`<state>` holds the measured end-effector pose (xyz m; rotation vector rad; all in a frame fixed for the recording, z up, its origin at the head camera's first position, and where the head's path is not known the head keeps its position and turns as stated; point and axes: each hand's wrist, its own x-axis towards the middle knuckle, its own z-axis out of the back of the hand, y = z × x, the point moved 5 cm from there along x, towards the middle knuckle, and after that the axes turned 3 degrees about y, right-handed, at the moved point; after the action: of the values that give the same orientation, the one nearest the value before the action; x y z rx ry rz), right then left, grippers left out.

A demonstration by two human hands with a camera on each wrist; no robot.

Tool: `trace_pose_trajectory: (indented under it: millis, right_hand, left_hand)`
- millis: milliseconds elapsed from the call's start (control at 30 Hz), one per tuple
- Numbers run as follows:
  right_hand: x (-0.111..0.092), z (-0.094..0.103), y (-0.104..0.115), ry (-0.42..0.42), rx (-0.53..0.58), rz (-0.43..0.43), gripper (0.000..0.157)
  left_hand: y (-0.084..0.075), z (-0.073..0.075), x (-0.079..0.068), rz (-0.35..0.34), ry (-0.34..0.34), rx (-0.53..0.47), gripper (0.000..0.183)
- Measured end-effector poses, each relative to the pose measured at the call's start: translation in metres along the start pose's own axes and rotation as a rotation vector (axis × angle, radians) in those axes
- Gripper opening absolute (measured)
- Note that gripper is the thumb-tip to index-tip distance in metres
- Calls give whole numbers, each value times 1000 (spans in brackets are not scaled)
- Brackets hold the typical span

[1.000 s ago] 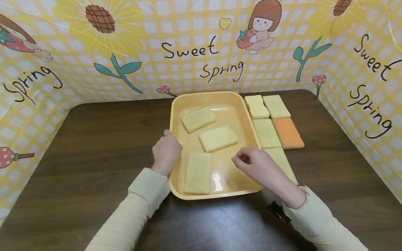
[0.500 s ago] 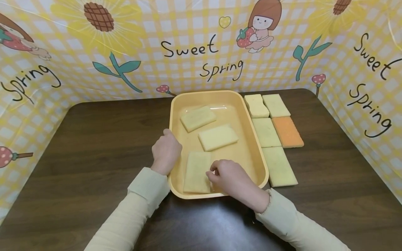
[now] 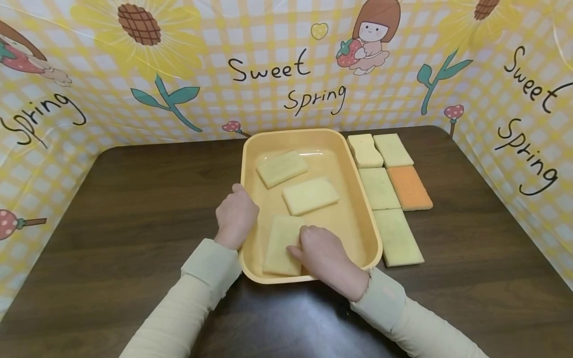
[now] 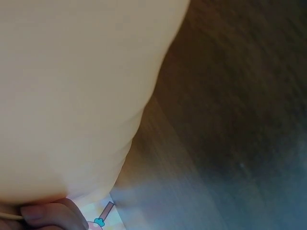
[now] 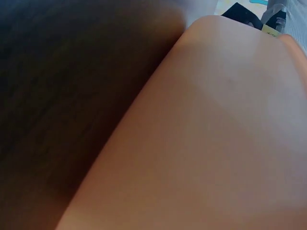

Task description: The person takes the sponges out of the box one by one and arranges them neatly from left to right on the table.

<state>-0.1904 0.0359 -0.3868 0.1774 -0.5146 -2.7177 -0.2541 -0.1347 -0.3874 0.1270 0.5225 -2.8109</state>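
Note:
A yellow plastic tray [image 3: 358, 209] stands on the table with three pale yellow sponges in it. My left hand [image 3: 237, 216] grips its left rim; in the left wrist view the curled fingers [image 4: 53, 215] show at the rim. At the tray's near end, my right hand [image 3: 324, 253] pinches the right edge of the nearest sponge [image 3: 281, 243], its thumb over the top. That sponge lies slightly askew. Beyond it are the middle sponge [image 3: 311, 195] and the far sponge [image 3: 282, 169], both flat. My right fingertips are partly hidden; the right wrist view holds mostly bare skin.
Right of the tray, several sponges lie on the brown table [image 3: 156, 199]: a wavy-edged one [image 3: 365, 150], an orange one [image 3: 409, 188] and pale rectangular ones, the nearest sponge [image 3: 398, 237] being the longest. A patterned yellow cloth [image 3: 268, 30] forms walls behind and at both sides.
My right hand has moved left from above the tray's right side to the nearest sponge and taken its edge. That sponge has turned a little. The left hand stays at the rim.

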Motion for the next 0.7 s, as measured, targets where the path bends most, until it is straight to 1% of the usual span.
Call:
trace_pose_trajectory:
  millis: [100,267,367,500,700]
  right_hand:
    - [1,-2,-3,25,-27,-30,40]
    - [2,-7,-7,139,-44,-64,44]
    - [2,-9,-8,182,-33,-63,44]
    - [3,-10,-8,195,-24,-55,40]
    - [4,-10,-7,190,-32,-50,35]
  left_hand:
    - [0,0,0,-5,-5,-2,16]
    - [-1,1,-1,-9,-13,-3,16]
    - [-1,1,-1,-9,-12,0,16]
    - [-1,1,-1,-7,-11,6,16]
    - [-1,1,-1,-7,-14,5,15]
